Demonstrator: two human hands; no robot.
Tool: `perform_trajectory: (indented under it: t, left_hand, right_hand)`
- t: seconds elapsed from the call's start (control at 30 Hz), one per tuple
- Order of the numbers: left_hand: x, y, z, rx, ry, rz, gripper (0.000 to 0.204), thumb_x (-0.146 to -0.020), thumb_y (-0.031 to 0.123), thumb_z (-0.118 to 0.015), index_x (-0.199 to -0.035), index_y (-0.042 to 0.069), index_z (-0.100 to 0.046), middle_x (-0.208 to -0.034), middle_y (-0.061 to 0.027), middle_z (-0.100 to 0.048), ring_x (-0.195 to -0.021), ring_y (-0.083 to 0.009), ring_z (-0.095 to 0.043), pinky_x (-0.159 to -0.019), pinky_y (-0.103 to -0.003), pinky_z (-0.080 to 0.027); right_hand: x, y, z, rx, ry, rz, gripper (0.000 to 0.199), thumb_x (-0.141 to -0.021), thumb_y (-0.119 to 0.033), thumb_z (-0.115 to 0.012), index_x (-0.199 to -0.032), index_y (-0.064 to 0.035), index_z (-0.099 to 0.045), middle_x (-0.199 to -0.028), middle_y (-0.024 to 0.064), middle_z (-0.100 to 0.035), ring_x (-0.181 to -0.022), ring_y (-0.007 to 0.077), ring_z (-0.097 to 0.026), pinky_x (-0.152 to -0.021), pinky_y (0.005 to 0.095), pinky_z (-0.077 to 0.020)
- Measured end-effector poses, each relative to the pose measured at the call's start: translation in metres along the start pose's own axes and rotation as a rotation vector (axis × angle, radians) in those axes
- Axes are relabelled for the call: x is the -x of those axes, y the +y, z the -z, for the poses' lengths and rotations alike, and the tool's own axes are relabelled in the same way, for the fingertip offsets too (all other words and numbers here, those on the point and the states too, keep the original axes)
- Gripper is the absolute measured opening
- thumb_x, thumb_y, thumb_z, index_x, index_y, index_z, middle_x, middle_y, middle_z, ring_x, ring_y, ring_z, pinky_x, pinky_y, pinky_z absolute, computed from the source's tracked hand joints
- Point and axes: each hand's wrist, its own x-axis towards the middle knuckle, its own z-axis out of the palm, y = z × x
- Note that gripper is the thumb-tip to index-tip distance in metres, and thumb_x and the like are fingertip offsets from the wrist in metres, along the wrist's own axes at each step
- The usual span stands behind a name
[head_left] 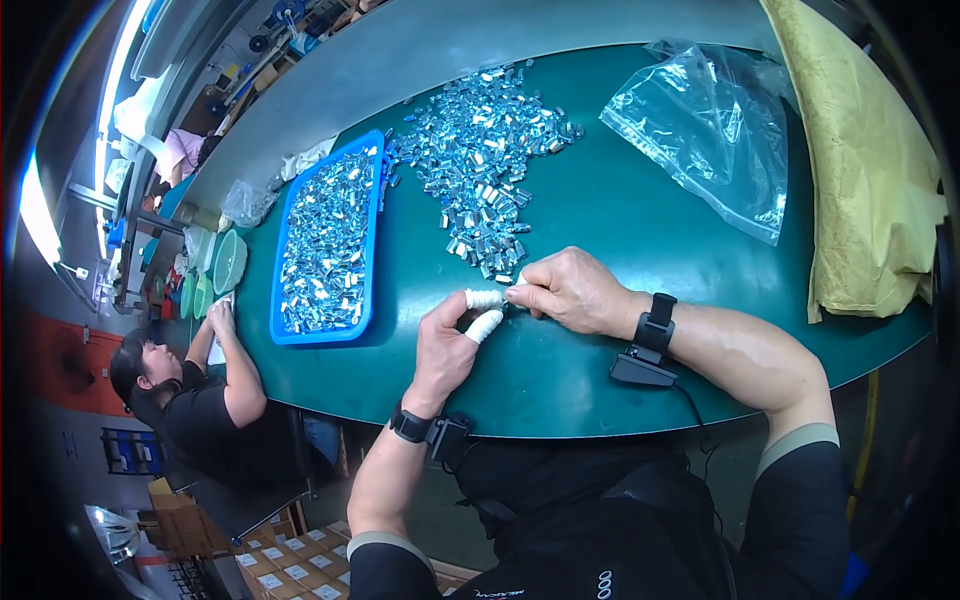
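Observation:
Over the green table (640,330), my two hands meet just in front of a heap of small silver metal pieces (490,130). My left hand (445,348) has white wrappings on the thumb and a finger, and these pinch around a tiny dark-and-silver piece (509,298), mostly hidden. My right hand (582,292) is closed, its thumb and forefinger pressed together at the same small piece. Left of the heap, a blue tray (372,250) is filled with many similar metal pieces.
A clear plastic bag (710,130) lies flat at the far right. Beside it, a large yellow padded sheet or sack (865,180) covers the table's right end. Another person (205,400) sits at the left edge, near green bowls (228,262). Cardboard boxes (300,565) stand below on the floor.

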Motion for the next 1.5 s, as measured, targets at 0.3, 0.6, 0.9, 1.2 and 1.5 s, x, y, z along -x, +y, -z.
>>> perform_trajectory:
  t: [0.3,0.6,0.9,1.2,1.5]
  left_hand:
    - [-0.003,-0.001,-0.002,-0.061,0.023,-0.021,0.018,-0.093,0.004,-0.077,-0.110,0.001,-0.074,-0.103,-0.0070,-0.077,-0.090,-0.0128,-0.071,-0.081,-0.028,-0.057]
    - [-0.012,-0.007,0.056,-0.350,0.279,-0.199,0.021,-0.094,0.006,-0.077,-0.114,0.002,-0.074,-0.106,-0.0108,-0.077,-0.095,-0.0193,-0.072,-0.084,-0.032,-0.056]
    - [-0.053,-0.003,0.061,-0.660,0.181,-0.242,0.032,-0.090,0.006,-0.077,-0.122,0.006,-0.073,-0.108,-0.0115,-0.070,-0.092,-0.0247,-0.069,-0.081,-0.036,-0.054]
    - [-0.065,-0.009,0.037,-0.794,0.127,-0.205,0.033,-0.087,0.003,-0.077,-0.119,0.005,-0.073,-0.090,-0.0110,-0.063,-0.080,-0.0222,-0.066,-0.074,-0.034,-0.052]
    - [-0.024,-0.003,0.024,0.017,0.168,0.183,0.021,-0.095,0.001,-0.073,-0.115,0.003,-0.069,-0.098,-0.0053,-0.072,-0.085,-0.0143,-0.070,-0.074,-0.027,-0.056]
  right_hand:
    - [-0.001,0.001,-0.001,0.154,0.012,0.036,0.044,-0.105,-0.038,-0.062,-0.075,-0.0067,-0.069,-0.059,0.0046,-0.066,-0.054,0.0200,-0.063,-0.055,0.0385,-0.0475]
    - [0.000,0.000,0.006,-0.213,0.151,-0.104,0.052,-0.107,-0.041,-0.055,-0.070,-0.0060,-0.068,-0.057,0.0044,-0.066,-0.053,0.0167,-0.064,-0.057,0.0356,-0.0491]
    - [0.000,0.000,0.005,-0.247,0.176,-0.100,0.054,-0.107,-0.041,-0.055,-0.069,-0.0048,-0.068,-0.058,0.0049,-0.067,-0.053,0.0158,-0.065,-0.056,0.0344,-0.0496]
    - [-0.002,0.001,0.002,-0.275,0.149,-0.089,0.049,-0.108,-0.038,-0.059,-0.072,-0.0055,-0.066,-0.059,0.0018,-0.066,-0.052,0.0077,-0.057,-0.050,0.0287,-0.0441]
    - [-0.001,0.002,0.002,-0.209,0.111,-0.046,0.043,-0.107,-0.035,-0.061,-0.076,-0.0047,-0.068,-0.065,0.0024,-0.068,-0.055,0.0085,-0.059,-0.053,0.0298,-0.0458]
